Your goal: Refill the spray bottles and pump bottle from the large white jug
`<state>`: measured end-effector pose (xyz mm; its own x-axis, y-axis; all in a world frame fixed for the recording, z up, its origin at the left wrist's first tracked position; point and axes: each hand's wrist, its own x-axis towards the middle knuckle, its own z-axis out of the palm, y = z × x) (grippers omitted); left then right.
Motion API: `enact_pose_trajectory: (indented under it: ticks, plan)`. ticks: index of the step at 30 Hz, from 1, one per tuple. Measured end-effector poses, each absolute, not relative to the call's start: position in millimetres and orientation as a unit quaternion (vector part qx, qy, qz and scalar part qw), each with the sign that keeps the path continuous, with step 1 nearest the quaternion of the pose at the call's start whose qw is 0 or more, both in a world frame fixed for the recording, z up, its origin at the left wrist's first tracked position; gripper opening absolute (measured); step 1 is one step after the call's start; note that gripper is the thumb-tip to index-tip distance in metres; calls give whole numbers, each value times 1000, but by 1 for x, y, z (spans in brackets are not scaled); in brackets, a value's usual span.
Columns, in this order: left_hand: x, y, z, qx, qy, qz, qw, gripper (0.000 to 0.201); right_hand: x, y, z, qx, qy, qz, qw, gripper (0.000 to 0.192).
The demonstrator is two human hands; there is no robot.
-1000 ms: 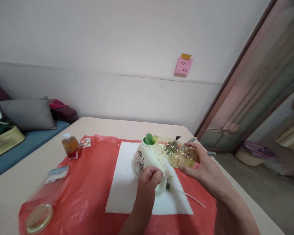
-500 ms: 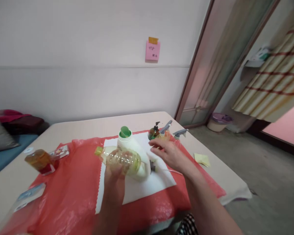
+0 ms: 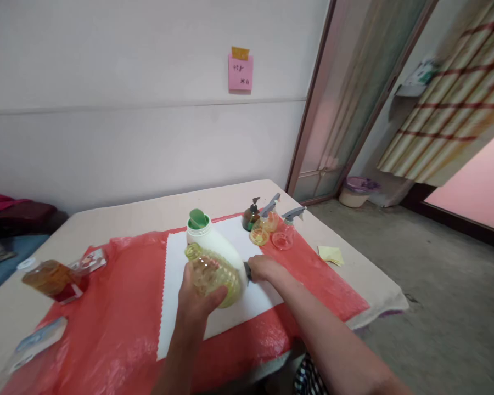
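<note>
My left hand (image 3: 197,299) is wrapped round a clear yellow-tinted plastic bottle (image 3: 216,277), which is tilted with its uncapped neck toward the upper left. Behind it stands a large white jug (image 3: 214,238) with a green inner rim and a green scoop-like piece in its mouth. To the right, my right hand (image 3: 263,269) has its fingers closed on a dark grey spray head (image 3: 247,270) low over the white cloth (image 3: 170,307); most of that piece is hidden by the fingers and the jug.
Spray bottles with grey triggers (image 3: 286,230) and a dark pump bottle (image 3: 252,216) stand at the back right. A bottle of amber liquid (image 3: 53,280) is at the left on red plastic sheeting (image 3: 123,307). Yellow paper notes (image 3: 330,254) lie near the table's right edge.
My right hand has come down from beside the pump bottles onto the dark grey spray head. The yellow-tinted bottle has turned from nearly level to a steeper tilt, and the view has shifted slightly.
</note>
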<state>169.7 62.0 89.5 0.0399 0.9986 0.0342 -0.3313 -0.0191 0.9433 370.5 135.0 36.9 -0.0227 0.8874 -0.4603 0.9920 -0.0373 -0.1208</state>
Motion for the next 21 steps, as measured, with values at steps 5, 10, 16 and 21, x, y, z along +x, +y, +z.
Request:
enact_pose_trajectory:
  ticks: [5,10,16,21]
  plan:
    - [168,55,99,521,430,468,570,72,400,125,81,727,655,-207,8,20]
    - [173,51,95,593,511,385,488,64,438,86,154,710,606,-91,-348,27]
    - [181,53,74,660,530,343,407,77,406,58,186,380,397,-166,-819,24]
    - [181,55,69,691,519,347,364,78,390,57,184,387,441,-181,-789,8]
